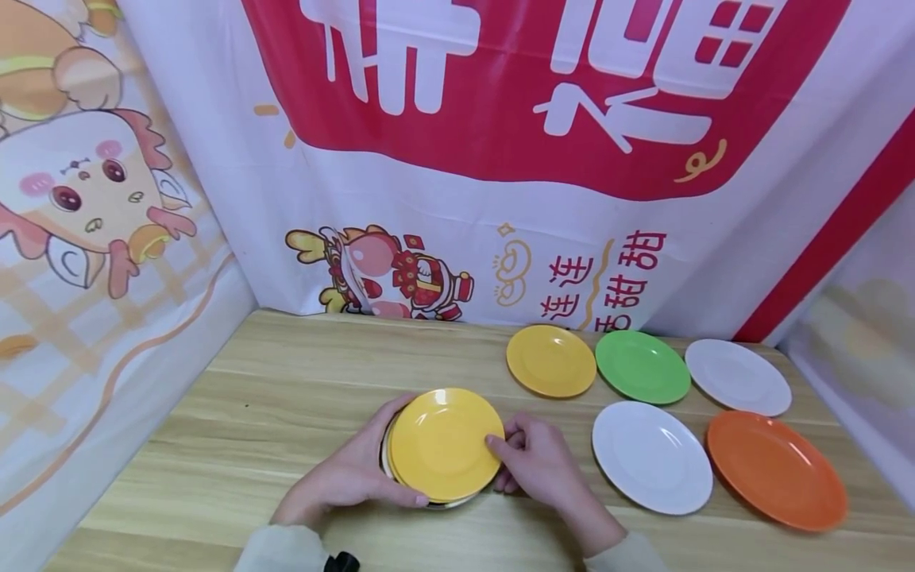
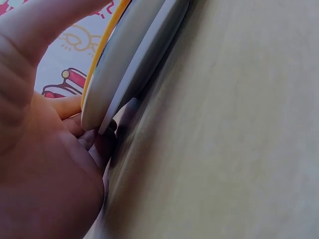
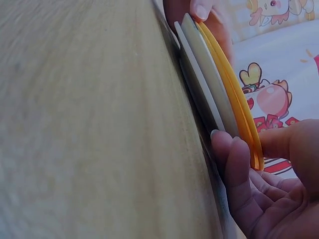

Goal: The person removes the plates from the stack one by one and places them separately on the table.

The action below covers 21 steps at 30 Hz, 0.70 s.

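Observation:
A yellow plate (image 1: 446, 445) lies on top of a small stack in front of me. Just below it shows a second yellow rim, and under that are pale plates (image 2: 130, 64) seen edge-on in the left wrist view. My left hand (image 1: 360, 469) grips the stack from its left side, thumb along the near rim and fingers round the far side. At the right edge, my right hand (image 1: 538, 457) pinches the yellow plate, thumb on its upper face. In the right wrist view its fingertips (image 3: 237, 159) curl beside the stack's lower rim.
To the right on the wooden table (image 1: 236, 413) lie a yellow plate (image 1: 551, 361), a green plate (image 1: 643, 366), white plates (image 1: 738, 377) and an orange plate (image 1: 777, 469). A printed cloth (image 1: 443, 191) hangs behind the table, with more cloth at both sides.

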Each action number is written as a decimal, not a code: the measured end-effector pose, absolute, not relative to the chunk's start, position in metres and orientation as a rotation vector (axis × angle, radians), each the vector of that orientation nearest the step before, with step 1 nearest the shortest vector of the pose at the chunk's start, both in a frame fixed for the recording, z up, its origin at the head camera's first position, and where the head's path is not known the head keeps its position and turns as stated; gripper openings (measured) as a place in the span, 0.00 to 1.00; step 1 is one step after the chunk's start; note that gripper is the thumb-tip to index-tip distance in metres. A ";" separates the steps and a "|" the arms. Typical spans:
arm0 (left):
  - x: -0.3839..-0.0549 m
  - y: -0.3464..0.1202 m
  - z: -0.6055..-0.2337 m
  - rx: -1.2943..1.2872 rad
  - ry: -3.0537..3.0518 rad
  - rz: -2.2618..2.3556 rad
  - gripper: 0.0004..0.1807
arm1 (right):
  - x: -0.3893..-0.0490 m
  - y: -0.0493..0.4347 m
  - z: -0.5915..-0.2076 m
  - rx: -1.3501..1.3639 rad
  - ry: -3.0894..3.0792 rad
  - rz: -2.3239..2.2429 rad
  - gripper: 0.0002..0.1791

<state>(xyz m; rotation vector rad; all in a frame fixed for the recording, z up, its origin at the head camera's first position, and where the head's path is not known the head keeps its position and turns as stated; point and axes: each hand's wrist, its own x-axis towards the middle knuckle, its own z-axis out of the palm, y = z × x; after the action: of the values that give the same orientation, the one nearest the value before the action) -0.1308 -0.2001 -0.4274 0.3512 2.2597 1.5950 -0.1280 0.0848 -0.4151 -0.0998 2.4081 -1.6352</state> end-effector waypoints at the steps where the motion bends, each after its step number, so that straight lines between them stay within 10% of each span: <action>1: -0.131 -0.200 -0.427 0.354 2.258 1.595 0.73 | -0.128 0.085 -0.415 -0.105 2.403 -1.637 0.13; 21: -0.132 -0.201 -0.427 0.388 2.328 1.505 0.72 | -0.131 0.097 -0.415 -0.092 2.383 -1.666 0.14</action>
<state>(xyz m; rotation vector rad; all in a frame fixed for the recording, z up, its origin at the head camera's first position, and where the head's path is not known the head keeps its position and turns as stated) -0.1317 -0.2013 -0.4275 0.3879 2.3282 1.5047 -0.1314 0.0968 -0.4149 -0.0925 2.3834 -1.6665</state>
